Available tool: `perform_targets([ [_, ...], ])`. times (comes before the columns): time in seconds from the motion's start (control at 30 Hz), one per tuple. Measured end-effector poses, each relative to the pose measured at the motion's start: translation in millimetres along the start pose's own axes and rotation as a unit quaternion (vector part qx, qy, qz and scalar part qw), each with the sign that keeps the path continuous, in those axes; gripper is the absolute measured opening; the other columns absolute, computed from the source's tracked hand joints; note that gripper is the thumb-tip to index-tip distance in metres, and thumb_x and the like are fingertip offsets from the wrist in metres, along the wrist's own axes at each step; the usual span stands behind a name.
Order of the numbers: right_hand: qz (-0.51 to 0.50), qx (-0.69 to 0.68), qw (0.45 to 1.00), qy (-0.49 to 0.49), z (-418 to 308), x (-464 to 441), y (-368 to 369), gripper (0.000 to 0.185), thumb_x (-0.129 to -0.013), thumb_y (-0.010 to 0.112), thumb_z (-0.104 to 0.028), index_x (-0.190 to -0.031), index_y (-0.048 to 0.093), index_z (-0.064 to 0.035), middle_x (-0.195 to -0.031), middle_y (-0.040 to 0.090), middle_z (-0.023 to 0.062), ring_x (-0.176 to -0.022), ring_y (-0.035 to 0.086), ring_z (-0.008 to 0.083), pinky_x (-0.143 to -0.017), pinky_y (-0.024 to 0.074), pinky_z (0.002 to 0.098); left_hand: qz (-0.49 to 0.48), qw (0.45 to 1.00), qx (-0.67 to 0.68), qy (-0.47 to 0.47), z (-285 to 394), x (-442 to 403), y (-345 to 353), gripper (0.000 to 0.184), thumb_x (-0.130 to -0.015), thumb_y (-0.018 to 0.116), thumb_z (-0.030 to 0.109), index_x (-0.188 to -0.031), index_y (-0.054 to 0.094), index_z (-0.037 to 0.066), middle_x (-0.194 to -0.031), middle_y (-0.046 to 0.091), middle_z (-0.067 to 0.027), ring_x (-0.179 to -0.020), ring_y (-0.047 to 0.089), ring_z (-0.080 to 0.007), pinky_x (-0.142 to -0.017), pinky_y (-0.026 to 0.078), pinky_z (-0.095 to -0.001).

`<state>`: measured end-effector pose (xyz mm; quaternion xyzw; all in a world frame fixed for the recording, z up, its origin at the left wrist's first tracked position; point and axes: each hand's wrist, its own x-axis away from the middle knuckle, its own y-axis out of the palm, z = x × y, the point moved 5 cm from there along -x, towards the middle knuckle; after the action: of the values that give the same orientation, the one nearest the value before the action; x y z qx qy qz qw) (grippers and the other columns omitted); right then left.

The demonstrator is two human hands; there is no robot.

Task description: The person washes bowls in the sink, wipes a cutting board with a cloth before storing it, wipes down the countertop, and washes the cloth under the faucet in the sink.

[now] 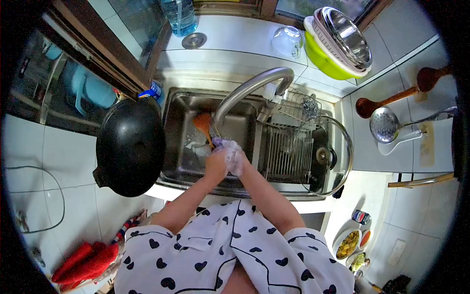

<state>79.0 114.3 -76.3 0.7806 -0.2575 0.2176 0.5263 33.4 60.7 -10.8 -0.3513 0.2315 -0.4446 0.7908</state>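
Observation:
Both hands come together over the left basin of the steel sink point(178, 166). My left hand point(215, 166) is closed around the handle of a wooden spatula point(201, 122), whose broad orange-brown head points away from me into the basin. White suds cover my right hand point(235, 159), which is closed against the left. A soapy purple scrubbing pad point(219, 142) shows at its fingers; whether it is a sponge or a cloth is unclear. Just beyond the hands, the curved tap point(245, 88) arches over the basin. Foam and a pale, indistinct item lie on the basin floor.
A black wok point(129, 147) stands left of the sink. To the right are a drying rack point(289, 152) and a glass lid point(350, 152). Stacked bowls point(338, 44) and a glass cup point(287, 41) sit behind. A skimmer point(384, 125) hangs right; food dishes point(347, 244) stand lower right.

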Motion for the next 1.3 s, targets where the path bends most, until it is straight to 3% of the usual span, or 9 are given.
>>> perform_targets([
  [0.3,0.015,0.276,0.96,-0.036,-38,46,40,0.033,-0.081,0.062,-0.023,-0.111,0.054,-0.0101,-0.1,0.057,0.0012,-0.093,0.052,0.0114,-0.078,0.0429,0.0262,-0.06,0.62,0.688,-0.372,-74,-3,25,0.057,-0.091,0.031,0.052,-0.128,0.038,0.009,-0.114,0.054,-0.0091,-0.099,0.054,-0.0235,-0.086,0.044,-0.0356],
  [0.43,0.009,0.335,0.934,-0.119,-40,27,17,0.039,-0.08,0.062,-0.016,-0.116,0.051,-0.0078,-0.111,0.054,0.0049,-0.1,0.051,0.0148,-0.083,0.0433,0.0298,-0.023,0.872,0.427,-0.24,-73,-28,-4,0.036,-0.087,0.054,0.036,-0.109,0.055,0.007,-0.106,0.057,-0.0062,-0.091,0.056,-0.0173,-0.077,0.046,-0.0309],
  [0.53,0.188,0.116,0.971,-0.093,-39,44,20,0.047,-0.079,0.063,-0.022,-0.122,0.046,-0.0095,-0.111,0.054,0.0075,-0.094,0.057,0.0176,-0.082,0.0458,0.0317,0.04,0.94,0.313,-0.127,-49,-36,-15,0.02,-0.08,0.064,0.02,-0.09,0.059,0.004,-0.088,0.059,-0.0068,-0.08,0.057,-0.0174,-0.072,0.045,-0.0302],
  [0.7,-0.275,-0.213,0.938,-0.011,17,-25,-23,0.035,-0.088,0.047,-0.021,-0.121,0.045,-0.0078,-0.112,0.054,0.0104,-0.103,0.051,0.0216,-0.087,0.0441,0.0374,0.067,0.985,0.106,0.114,40,-4,-14,0.029,-0.079,0.057,0.025,-0.097,0.06,0.004,-0.092,0.059,-0.0173,-0.087,0.056,-0.0317,-0.074,0.045,-0.0409],
  [0.8,-0.187,-0.23,0.95,0.099,29,-23,-23,0.035,-0.087,0.048,-0.012,-0.121,0.043,-0.0052,-0.111,0.053,0.0093,-0.103,0.052,0.0199,-0.09,0.0441,0.0346,0.045,0.979,-0.014,0.196,68,16,-16,0.025,-0.08,0.057,0.027,-0.092,0.06,0.005,-0.088,0.06,-0.0149,-0.082,0.056,-0.0323,-0.073,0.045,-0.0418],
  [0.87,-0.26,0.051,0.951,-0.162,8,-5,0,0.031,-0.082,0.053,-0.005,-0.113,0.051,-0.0077,-0.107,0.055,0.0072,-0.097,0.054,0.0205,-0.086,0.0447,0.0342,0.08,0.985,-0.057,0.145,21,4,-6,0.015,-0.077,0.059,0.019,-0.084,0.06,0.006,-0.086,0.06,-0.0146,-0.083,0.057,-0.0321,-0.072,0.045,-0.04],
  [1.0,-0.091,0.025,0.989,-0.117,9,17,29,0.021,-0.081,0.057,-0.012,-0.102,0.057,-0.0095,-0.099,0.059,0.0041,-0.094,0.056,0.0214,-0.083,0.0463,0.0335,-0.085,0.947,0.09,-0.297,-80,-27,-6,0.022,-0.072,0.061,0.025,-0.085,0.057,0.007,-0.087,0.059,-0.0123,-0.087,0.054,-0.0325,-0.074,0.043,-0.0426],
  [1.23,-0.102,0.143,0.971,-0.163,4,-3,8,0.02,-0.084,0.052,-0.02,-0.101,0.057,-0.0106,-0.096,0.06,0.0036,-0.093,0.056,0.0195,-0.078,0.0479,0.0346,0.075,0.993,-0.078,0.054,-8,-2,5,0.014,-0.078,0.051,0.016,-0.087,0.056,0.008,-0.082,0.059,-0.0175,-0.076,0.057,-0.0381,-0.065,0.046,-0.0475],
  [1.3,-0.107,0.156,0.966,-0.175,-4,5,15,0.02,-0.085,0.051,-0.023,-0.1,0.057,-0.0108,-0.095,0.059,0.0037,-0.091,0.056,0.0193,-0.076,0.0485,0.0347,-0.034,0.992,-0.018,-0.12,-38,-15,11,0.014,-0.077,0.054,0.017,-0.088,0.056,0.009,-0.085,0.058,-0.0162,-0.081,0.056,-0.0368,-0.069,0.046,-0.0444],
])
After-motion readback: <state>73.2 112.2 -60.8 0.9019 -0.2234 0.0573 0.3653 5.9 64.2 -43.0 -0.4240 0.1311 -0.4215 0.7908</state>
